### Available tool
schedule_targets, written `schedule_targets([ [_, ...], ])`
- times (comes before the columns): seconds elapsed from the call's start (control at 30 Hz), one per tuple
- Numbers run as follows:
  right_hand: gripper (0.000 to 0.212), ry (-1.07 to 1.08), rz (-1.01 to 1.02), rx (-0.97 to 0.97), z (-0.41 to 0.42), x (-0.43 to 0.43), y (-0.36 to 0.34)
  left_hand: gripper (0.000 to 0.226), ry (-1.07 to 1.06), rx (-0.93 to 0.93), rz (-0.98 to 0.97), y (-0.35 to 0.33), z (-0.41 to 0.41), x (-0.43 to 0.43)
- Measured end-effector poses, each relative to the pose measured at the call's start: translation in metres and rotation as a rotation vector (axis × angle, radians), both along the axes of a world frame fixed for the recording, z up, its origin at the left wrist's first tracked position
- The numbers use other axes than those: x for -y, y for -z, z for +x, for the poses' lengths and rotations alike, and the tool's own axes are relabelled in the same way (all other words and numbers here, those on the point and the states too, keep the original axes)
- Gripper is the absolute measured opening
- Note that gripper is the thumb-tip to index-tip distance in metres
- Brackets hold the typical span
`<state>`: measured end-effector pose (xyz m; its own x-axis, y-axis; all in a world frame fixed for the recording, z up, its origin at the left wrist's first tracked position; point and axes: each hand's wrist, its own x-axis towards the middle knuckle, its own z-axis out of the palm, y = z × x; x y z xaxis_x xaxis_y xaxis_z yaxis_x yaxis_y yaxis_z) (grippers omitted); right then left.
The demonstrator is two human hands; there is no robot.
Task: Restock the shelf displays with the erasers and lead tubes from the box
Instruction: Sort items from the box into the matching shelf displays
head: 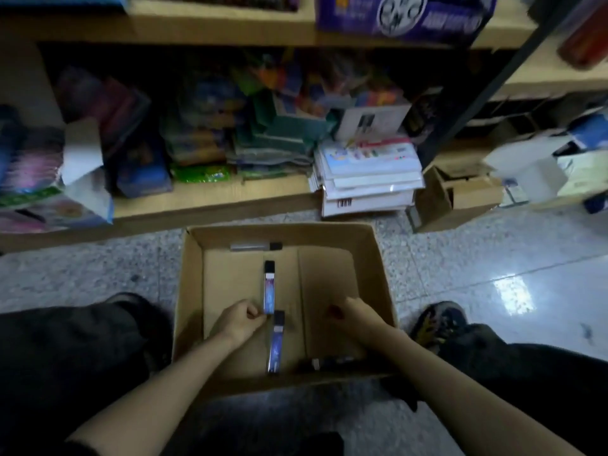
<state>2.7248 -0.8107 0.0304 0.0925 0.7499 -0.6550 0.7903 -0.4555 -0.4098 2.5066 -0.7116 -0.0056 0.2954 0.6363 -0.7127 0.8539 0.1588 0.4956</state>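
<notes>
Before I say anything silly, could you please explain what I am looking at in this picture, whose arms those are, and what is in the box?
There is no machine here. A person wears one wide-angle camera on the head, which looks forward and down, so the two bare arms coming in from the bottom are their own.

They crouch on a speckled floor over an open cardboard box, in front of a low shelf crowded with colourful stationery packs.

In the box lie a few slim lead tubes with black caps: one upright in the picture in the middle, one just below it, a greyish one along the far wall, and dark items in the near corner, too dim to name.

The left hand is closed at the lower end of the middle tube, seemingly pinching it. The right hand is curled with something dark red at the fingers; what it is I cannot tell.
</notes>
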Motion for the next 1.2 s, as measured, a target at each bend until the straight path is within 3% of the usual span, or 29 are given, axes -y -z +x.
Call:
schedule_targets([
  [0.1,0.037,-0.068,-0.161,-0.023,-0.001,0.026,0.033,0.030,-0.069,0.019,-0.061,0.015,0.008,0.016],
  [0.27,0.040,-0.126,-0.271,-0.055,-0.008,0.045,0.064,0.033,0.135,-0.179,0.020,0.038,0.020,0.046],
  [0.37,0.041,-0.200,-0.295,-0.093,-0.011,0.040,0.072,0.062,0.331,-0.378,0.193,0.047,0.027,0.057],
  [0.47,0.038,-0.207,-0.311,-0.078,-0.013,0.036,0.078,0.065,0.278,-0.451,0.246,0.048,0.037,0.063],
  [0.6,0.033,-0.193,-0.297,-0.080,-0.013,0.038,0.081,0.051,0.162,-0.429,0.167,0.047,0.045,0.062],
  [0.7,0.027,-0.066,-0.281,-0.146,-0.007,0.034,0.079,0.053,0.025,-0.340,0.161,0.043,0.046,0.058],
  [0.83,0.022,0.313,-0.147,-0.218,0.003,0.015,0.071,0.046,-0.250,-0.154,0.187,0.035,0.047,0.040],
  [0.97,0.013,0.507,0.052,-0.256,0.011,-0.015,0.064,0.045,-0.300,-0.128,0.222,0.034,0.052,0.017],
  [1.0,0.017,0.541,0.083,-0.270,0.012,-0.025,0.063,0.047,-0.287,-0.124,0.220,0.035,0.054,0.012],
  [1.07,0.045,0.569,0.086,-0.283,0.014,-0.043,0.063,0.054,-0.224,-0.154,0.214,0.039,0.056,0.005],
  [1.13,0.065,0.484,0.092,-0.210,0.013,-0.061,0.066,0.057,-0.100,-0.235,0.218,0.044,0.056,0.000],
  [1.2,0.063,0.292,0.187,-0.069,0.007,-0.078,0.069,0.051,-0.048,-0.261,0.225,0.047,0.055,-0.001],
])
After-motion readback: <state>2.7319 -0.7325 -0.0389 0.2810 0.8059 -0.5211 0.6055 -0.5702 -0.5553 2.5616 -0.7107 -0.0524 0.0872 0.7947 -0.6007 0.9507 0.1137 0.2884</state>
